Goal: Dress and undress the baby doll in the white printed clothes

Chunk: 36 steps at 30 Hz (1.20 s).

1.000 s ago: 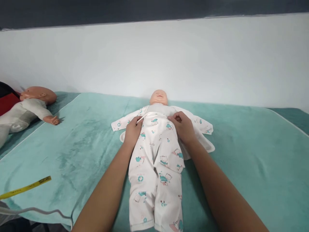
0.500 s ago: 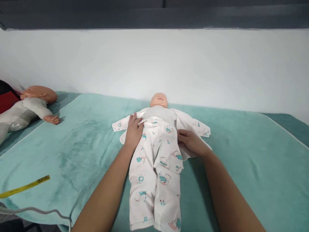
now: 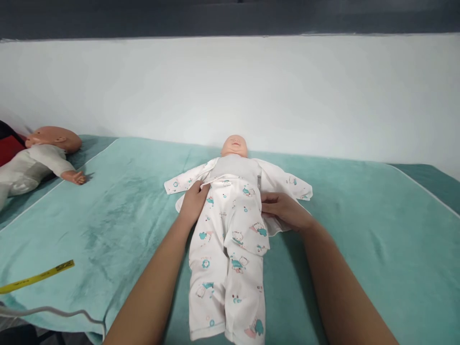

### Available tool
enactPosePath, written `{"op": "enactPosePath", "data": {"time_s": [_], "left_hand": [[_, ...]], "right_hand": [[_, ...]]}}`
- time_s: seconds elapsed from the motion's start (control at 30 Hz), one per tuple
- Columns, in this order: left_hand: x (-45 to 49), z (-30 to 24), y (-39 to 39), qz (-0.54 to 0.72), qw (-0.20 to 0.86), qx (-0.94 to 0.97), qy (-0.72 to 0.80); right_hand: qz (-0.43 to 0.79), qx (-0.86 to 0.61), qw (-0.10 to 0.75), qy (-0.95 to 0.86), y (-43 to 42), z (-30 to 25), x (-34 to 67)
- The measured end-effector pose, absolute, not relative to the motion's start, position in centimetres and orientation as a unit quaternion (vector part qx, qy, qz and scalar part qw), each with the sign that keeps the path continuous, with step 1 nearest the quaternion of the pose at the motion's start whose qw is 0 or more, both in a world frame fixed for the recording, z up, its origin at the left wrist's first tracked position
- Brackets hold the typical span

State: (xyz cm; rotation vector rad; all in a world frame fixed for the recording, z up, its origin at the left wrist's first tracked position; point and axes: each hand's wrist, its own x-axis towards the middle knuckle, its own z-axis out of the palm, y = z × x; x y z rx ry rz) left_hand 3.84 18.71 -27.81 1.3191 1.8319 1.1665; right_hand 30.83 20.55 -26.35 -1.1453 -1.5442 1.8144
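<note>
A baby doll [image 3: 234, 146] lies on its back in the middle, head toward the wall. It wears an open white printed baby shirt [image 3: 283, 178] with the sleeves spread, and matching white baby pants [image 3: 230, 249] drawn up over its belly. At the waistband on the left side, my left hand [image 3: 194, 203] has its fingers closed on the pants' edge, the fingertips partly hidden. My right hand [image 3: 285, 211] is against the other side of the pants below the waist, over the shirt's flap, its fingers pinched together on the pants' fabric.
The surface is covered by a teal blanket [image 3: 359, 249]. A second doll [image 3: 39, 158] in a pale cloth body lies at the far left beside a red and black item [image 3: 9, 148]. Near the front left are a yellow strip [image 3: 38, 277] and a pale cord [image 3: 53, 310]. A white wall [image 3: 230, 86] stands behind.
My left hand's fingers have gone from lying stretched along the pants' waist to curled at its edge. My right hand stays at the pants' side. The view has shifted slightly.
</note>
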Motion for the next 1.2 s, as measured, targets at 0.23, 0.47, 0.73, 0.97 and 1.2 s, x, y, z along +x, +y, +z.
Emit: {"op": "enactPosePath", "data": {"time_s": [0.23,0.47,0.73,0.97,1.2], "left_hand": [[2.6,-26.9,17.2,0.464,0.598,0.386,0.528],[2.8,-26.5,16.7,0.483,0.631,0.365,0.486],[3.4,-26.3,16.5,0.487,0.608,0.376,0.503],[3.4,-26.3,16.5,0.491,0.611,0.368,0.499],[3.3,-26.5,16.6,0.488,0.615,0.364,0.501]], "right_hand": [[0.615,-0.413,0.251,-0.624,20.9,-26.9,31.3],[0.601,-0.425,0.407,-0.541,20.9,-27.0,30.7],[0.606,-0.424,0.426,-0.521,20.6,-26.8,29.6],[0.583,-0.413,0.378,-0.589,20.9,-26.8,30.1],[0.578,-0.366,0.291,-0.669,20.7,-25.9,31.3]]}}
